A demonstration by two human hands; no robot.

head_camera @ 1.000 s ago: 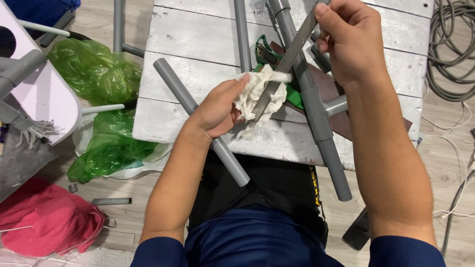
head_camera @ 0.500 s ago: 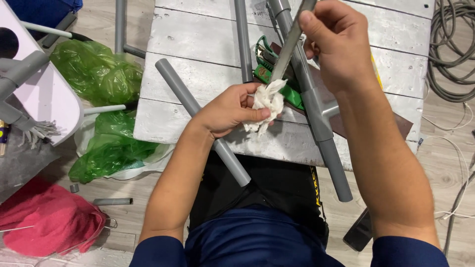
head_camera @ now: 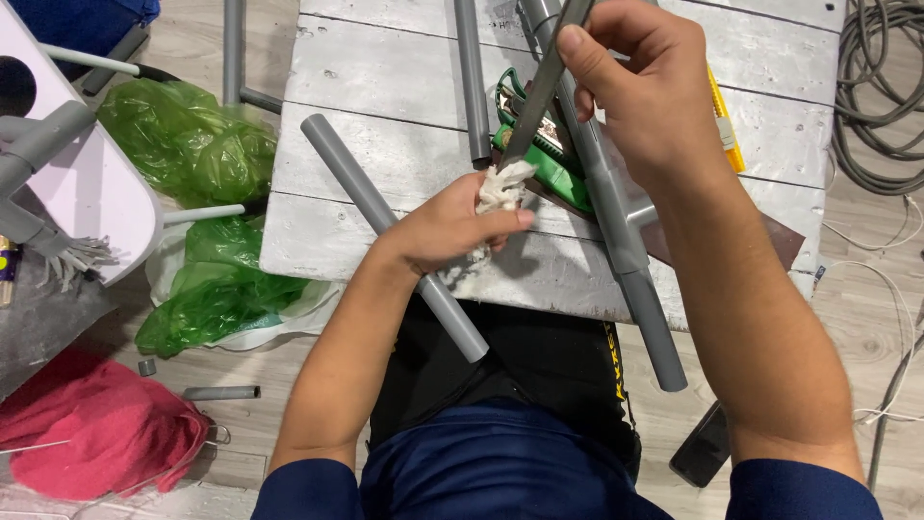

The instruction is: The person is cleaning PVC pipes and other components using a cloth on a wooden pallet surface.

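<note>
Since the earlier frames the white rag [head_camera: 500,185] has been bunched tighter and slid down to the lower tip of the flat metal strip [head_camera: 535,96], and the strip has been swung more upright. At far left a red cloth [head_camera: 96,433] lies on the floor below crumpled green plastic bags [head_camera: 192,144]. On the white plank counter [head_camera: 385,87] a loose grey pipe [head_camera: 385,231] runs diagonally and overhangs the near edge. The left hand [head_camera: 448,226] is closed around the rag, pinched on the strip's end. The right hand [head_camera: 654,87] is clenched on the strip's upper part. Beneath it a jointed grey pipe assembly [head_camera: 626,260] crosses a green-handled tool [head_camera: 544,169]; a narrow yellow object [head_camera: 724,120] is seen beside the wrist. No label can be made out. Fingers could be nicked if the rag slips off the thin edge, and the overhanging pipe could be knocked down by the left forearm
</note>
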